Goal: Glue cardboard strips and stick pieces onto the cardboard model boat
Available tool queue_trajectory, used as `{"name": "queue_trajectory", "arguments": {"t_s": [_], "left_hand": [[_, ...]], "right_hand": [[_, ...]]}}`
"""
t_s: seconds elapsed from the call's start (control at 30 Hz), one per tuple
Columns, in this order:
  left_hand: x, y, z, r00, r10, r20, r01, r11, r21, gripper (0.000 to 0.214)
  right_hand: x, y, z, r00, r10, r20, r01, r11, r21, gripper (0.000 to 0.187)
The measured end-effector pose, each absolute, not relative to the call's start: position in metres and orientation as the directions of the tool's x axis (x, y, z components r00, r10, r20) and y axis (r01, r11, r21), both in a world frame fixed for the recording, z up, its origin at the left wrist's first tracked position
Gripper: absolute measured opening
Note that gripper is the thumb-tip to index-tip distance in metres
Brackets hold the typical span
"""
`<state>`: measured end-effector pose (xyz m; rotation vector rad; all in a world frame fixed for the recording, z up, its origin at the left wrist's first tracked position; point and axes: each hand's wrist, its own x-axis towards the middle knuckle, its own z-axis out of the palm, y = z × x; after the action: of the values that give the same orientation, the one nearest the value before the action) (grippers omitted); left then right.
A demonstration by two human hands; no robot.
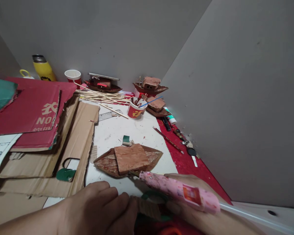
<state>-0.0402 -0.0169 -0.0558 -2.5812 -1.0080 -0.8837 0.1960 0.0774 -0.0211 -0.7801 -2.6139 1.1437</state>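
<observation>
Cardboard sheets (82,130) at left, near the left forearm; that sleeve-side edge should not get nudged into the work. Left hand (100,205): fingers curled, a ridged brown strip (148,209) just beside the tips. Can't tell if it's gripped. Those fingers are best kept out from under the nozzle, as it may be hot. Model boat (131,158) lies centre on the worktop (144,129), roof up, neither hand on it; bracing the hull would help against sliding. Pink glue gun (178,191), nozzle at the roof's near edge, contact unclear. Thin, even bead, light pressure. Right hand (196,217) has its fingers wrapped round the gun. Clear stick (247,213) out the back needs free run.
</observation>
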Motion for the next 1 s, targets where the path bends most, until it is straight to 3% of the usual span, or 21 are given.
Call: {"name": "queue_trajectory", "arguments": {"t_s": [0.2, 0.3, 0.4, 0.6, 0.77, 0.87, 1.0], "left_hand": [[-0.04, -0.017, -0.054, 0.51, 0.567, 0.647, 0.691, -0.718, 0.084, 0.02], [-0.044, -0.022, -0.058, 0.458, 0.653, 0.603, 0.723, -0.668, 0.174, 0.025], [-0.05, -0.026, -0.063, 0.515, 0.57, 0.64, 0.701, -0.71, 0.068, 0.026], [-0.058, -0.024, -0.066, 0.583, 0.577, 0.571, 0.726, -0.686, -0.048, 0.038], [-0.057, -0.023, -0.067, 0.607, 0.577, 0.546, 0.75, -0.642, -0.156, 0.041], [-0.054, -0.022, -0.069, 0.624, 0.562, 0.542, 0.746, -0.636, -0.198, 0.04], [-0.05, -0.021, -0.069, 0.645, 0.533, 0.548, 0.734, -0.632, -0.249, 0.039]], "right_hand": [[0.242, 0.087, -0.042, -0.837, 0.544, 0.062, 0.393, 0.675, -0.625, 0.045], [0.264, 0.089, -0.056, -0.766, 0.624, 0.152, 0.488, 0.72, -0.493, 0.032], [0.277, 0.086, -0.065, -0.659, 0.73, 0.181, 0.633, 0.668, -0.39, 0.016], [0.281, 0.095, -0.069, -0.583, 0.794, 0.173, 0.78, 0.607, -0.156, 0.019], [0.289, 0.102, -0.064, -0.576, 0.815, 0.06, 0.797, 0.577, -0.18, 0.023], [0.292, 0.095, -0.046, -0.595, 0.785, 0.174, 0.755, 0.62, -0.214, 0.033], [0.265, 0.076, -0.019, -0.684, 0.622, 0.381, 0.575, 0.781, -0.243, 0.021]]}}
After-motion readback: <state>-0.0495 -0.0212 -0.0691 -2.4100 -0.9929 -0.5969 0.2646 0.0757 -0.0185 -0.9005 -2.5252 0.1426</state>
